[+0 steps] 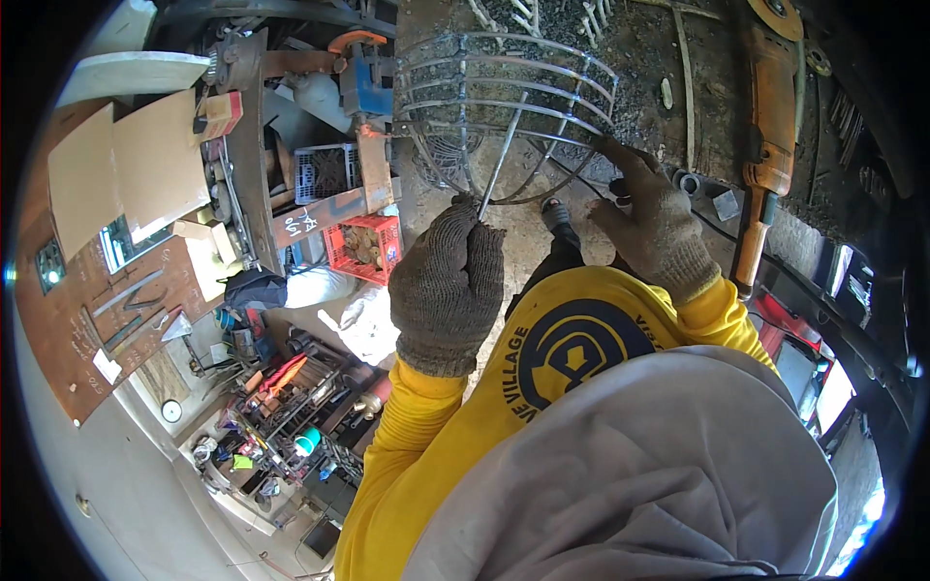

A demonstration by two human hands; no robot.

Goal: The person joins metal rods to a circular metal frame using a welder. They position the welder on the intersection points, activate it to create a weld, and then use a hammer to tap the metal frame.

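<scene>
My left hand [449, 290], in a dark knitted work glove, is closed round the lower end of a thin straight metal rod [505, 155]. The rod points up and slightly right, its upper part crossing a cage-like frame [518, 102] of curved metal bars. This frame rests at the near edge of a dark, grimy workbench [649, 87], partly jutting over it. My right hand [661, 228], gloved too, is beside the frame's right end. Its fingers are apart, and one fingertip reaches the lower right corner of the bars; whether it presses there I cannot tell.
An orange angle grinder [772, 116] lies at the bench's right side. Short metal pieces [528, 17] lie at the back. Leftward are a red crate [363, 248], a blue tool [368, 82] and a brown board [107, 310] with hand tools. A cluttered rack [310, 397] stands lower left.
</scene>
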